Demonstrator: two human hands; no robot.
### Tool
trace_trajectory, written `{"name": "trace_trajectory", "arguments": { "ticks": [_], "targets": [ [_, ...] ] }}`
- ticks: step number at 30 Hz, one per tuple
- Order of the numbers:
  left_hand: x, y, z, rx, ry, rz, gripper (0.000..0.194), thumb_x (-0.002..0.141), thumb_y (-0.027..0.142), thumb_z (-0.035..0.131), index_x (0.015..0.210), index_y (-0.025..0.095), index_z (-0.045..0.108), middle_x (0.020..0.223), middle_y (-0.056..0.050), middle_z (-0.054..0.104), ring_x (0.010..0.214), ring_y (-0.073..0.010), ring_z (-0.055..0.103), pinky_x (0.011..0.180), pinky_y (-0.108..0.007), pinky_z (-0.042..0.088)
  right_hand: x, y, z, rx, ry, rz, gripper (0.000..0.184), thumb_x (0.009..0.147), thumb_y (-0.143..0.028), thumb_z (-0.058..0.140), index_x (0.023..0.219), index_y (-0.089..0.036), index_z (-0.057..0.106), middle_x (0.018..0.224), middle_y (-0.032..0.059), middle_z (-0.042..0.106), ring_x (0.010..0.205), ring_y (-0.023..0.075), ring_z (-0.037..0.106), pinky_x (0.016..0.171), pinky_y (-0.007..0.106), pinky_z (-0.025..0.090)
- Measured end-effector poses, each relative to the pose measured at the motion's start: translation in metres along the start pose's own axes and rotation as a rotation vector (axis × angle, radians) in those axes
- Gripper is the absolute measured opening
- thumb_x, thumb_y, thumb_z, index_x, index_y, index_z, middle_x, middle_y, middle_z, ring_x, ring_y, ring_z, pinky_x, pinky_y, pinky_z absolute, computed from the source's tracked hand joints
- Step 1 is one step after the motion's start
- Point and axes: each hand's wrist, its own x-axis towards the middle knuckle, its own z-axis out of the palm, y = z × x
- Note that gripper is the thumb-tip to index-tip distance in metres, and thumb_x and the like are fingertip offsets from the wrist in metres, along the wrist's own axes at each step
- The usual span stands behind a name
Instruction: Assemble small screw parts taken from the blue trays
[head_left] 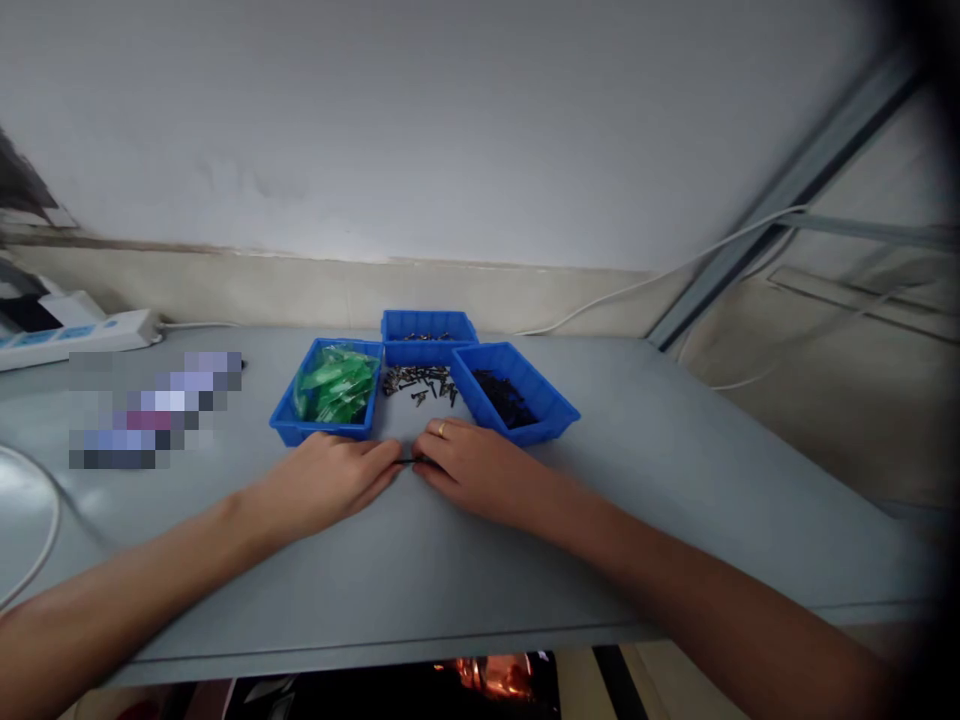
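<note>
My left hand (pixel 337 474) and my right hand (pixel 480 472) are both closed, fingertips facing across a small gap low over the table. A thin dark rod-like piece (pixel 407 461) spans the gap, pinched at either end; its exact kind is too small to make out. Just beyond lies a loose pile of small screws (pixel 421 382), some dark and some brassy. To the left, a blue bin (pixel 289 432) holds green plastic bags (pixel 337 385). The blue bin (pixel 551 410) on the right contains many dark small parts (pixel 506 395).
A third blue bin (pixel 427 350) with small metal parts stands behind the pile, near the wall. At left are a white power strip (pixel 127 330), a blurred-out object (pixel 161 405) and a white cable (pixel 56 520). A metal frame post (pixel 720 240) rises at right.
</note>
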Motion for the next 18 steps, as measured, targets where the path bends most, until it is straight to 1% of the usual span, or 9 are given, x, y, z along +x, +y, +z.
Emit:
{"name": "trace_trajectory", "arguments": {
  "ticks": [4, 11, 14, 18],
  "targets": [
    [-0.0002, 0.0003, -0.0001, 0.014, 0.023, 0.011, 0.027, 0.092, 0.029, 0.031, 0.078, 0.017, 0.051, 0.059, 0.001, 0.057, 0.054, -0.0132, 0.057, 0.046, -0.024, 0.035, 0.0005, 0.0003, -0.0006, -0.005, 0.024, -0.012, 0.015, 0.088, -0.02, 0.041, 0.083, -0.014, 0.053, 0.082, 0.0047, 0.056, 0.077, 0.0149, 0.051, 0.07, 0.027, 0.039],
    [0.0011, 0.0021, -0.0016, 0.0, -0.009, -0.015, 0.028, 0.091, 0.028, 0.03, 0.077, 0.016, 0.052, 0.058, 0.001, 0.056, 0.051, -0.0125, 0.055, 0.045, -0.024, 0.033, 0.0003, -0.0008, -0.001, -0.022, 0.077, -0.048, 0.021, 0.09, -0.02, 0.035, 0.08, -0.014, 0.053, 0.077, 0.0041, 0.056, 0.072, 0.014, 0.051, 0.067, 0.027, 0.039],
    [0.0012, 0.0029, -0.0027, 0.004, -0.003, -0.022, 0.028, 0.091, 0.028, 0.031, 0.077, 0.016, 0.052, 0.055, 0.001, 0.055, 0.047, -0.0119, 0.053, 0.043, -0.024, 0.031, 0.0006, -0.0009, -0.0019, 0.015, 0.062, -0.023, 0.022, 0.091, -0.022, 0.035, 0.079, -0.015, 0.052, 0.075, 0.0031, 0.055, 0.07, 0.0135, 0.051, 0.066, 0.026, 0.038],
    [0.0016, 0.0028, -0.0022, 0.007, -0.022, -0.024, 0.028, 0.091, 0.027, 0.029, 0.077, 0.016, 0.051, 0.056, 0.0, 0.056, 0.047, -0.012, 0.053, 0.043, -0.024, 0.029, 0.001, -0.0011, -0.0044, 0.075, 0.043, 0.021, 0.018, 0.089, -0.024, 0.039, 0.079, -0.015, 0.051, 0.075, 0.0025, 0.055, 0.069, 0.0133, 0.051, 0.064, 0.026, 0.037]
  ]
}}
